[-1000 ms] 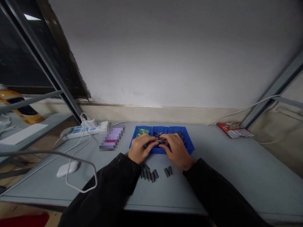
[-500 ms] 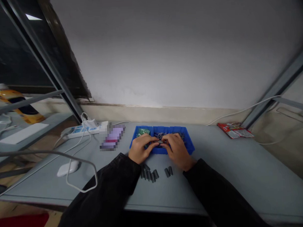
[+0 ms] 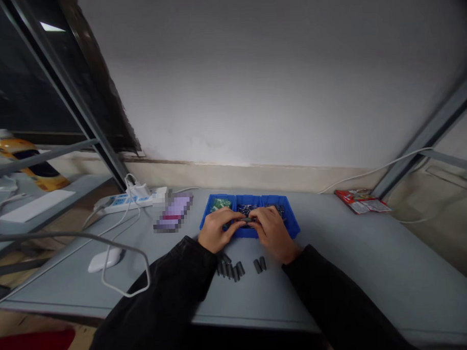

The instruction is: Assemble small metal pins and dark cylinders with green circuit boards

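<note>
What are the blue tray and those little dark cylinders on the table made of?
The blue tray looks like moulded plastic: glossy, bright, even colour. The dark cylinders have a dull grey sheen, perhaps metal or rubber; too small to tell.

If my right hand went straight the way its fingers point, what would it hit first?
Probably the left hand's fingers, just ahead of the right hand over the blue divided tray, though depth is hard to judge.

I see a white plaster wall (image 3: 260,77) above a beige band (image 3: 233,179). Grey steel uprights (image 3: 64,107) flank it, beside a dark window (image 3: 23,85).
</note>
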`<state>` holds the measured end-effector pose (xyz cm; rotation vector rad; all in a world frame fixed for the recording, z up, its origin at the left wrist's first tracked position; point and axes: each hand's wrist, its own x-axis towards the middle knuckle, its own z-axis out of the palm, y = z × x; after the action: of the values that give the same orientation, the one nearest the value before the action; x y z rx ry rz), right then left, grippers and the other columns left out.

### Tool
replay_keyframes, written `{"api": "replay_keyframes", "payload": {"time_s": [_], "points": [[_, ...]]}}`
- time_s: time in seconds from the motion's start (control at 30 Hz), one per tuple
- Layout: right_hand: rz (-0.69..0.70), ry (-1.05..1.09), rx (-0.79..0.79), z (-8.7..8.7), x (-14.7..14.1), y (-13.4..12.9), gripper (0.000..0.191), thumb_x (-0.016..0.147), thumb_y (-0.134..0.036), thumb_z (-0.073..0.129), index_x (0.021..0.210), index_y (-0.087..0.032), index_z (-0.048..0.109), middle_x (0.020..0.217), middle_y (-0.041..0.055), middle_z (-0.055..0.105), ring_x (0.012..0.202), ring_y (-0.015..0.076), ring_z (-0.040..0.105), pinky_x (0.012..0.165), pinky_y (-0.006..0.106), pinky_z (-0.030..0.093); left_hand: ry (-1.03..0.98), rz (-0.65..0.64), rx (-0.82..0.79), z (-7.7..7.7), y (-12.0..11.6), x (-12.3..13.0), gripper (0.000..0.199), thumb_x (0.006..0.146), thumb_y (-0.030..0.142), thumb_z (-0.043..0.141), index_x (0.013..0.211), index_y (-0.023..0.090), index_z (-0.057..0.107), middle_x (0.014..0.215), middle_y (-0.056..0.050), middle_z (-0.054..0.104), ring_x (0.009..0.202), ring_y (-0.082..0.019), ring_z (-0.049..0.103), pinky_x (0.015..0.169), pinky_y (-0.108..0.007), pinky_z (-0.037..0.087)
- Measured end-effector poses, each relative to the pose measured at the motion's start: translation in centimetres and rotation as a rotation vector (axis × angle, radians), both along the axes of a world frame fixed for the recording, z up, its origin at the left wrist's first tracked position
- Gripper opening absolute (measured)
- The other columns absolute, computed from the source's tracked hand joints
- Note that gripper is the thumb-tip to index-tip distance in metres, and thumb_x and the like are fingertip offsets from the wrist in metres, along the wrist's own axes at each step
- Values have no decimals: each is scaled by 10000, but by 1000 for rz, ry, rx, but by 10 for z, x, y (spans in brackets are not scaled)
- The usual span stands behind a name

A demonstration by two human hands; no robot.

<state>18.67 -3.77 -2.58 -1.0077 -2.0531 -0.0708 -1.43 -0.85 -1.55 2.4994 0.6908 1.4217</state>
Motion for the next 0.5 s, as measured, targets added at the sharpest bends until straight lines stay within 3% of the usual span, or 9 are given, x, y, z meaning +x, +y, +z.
{"api": "replay_keyframes", "payload": {"time_s": [0.13,0.3,0.5], "points": [[15,-23,7,0,0,1,166,1034,-227,426,1004,-209,588,943,42,695,899,204,612,833,385,388,-16,-5,-5,-1,1,0,135,906,233,676,1014,164,719,865,-61,723,768,-156,651,745,-306,547],[7,1,-4,1,1,-1,131,1014,-272,497,1103,-214,573,992,50,692,917,213,611,846,388,392,-15,4,-1,0,0,0,129,916,234,662,1008,163,720,875,-64,723,769,-153,649,747,-303,547],[25,-23,7,1,0,0,172,1033,-231,431,1002,-205,599,928,46,699,876,206,617,821,386,391,20,-16,-13,-1,1,0,168,929,275,645,1029,163,721,837,-64,712,755,-154,650,733,-293,546]]}}
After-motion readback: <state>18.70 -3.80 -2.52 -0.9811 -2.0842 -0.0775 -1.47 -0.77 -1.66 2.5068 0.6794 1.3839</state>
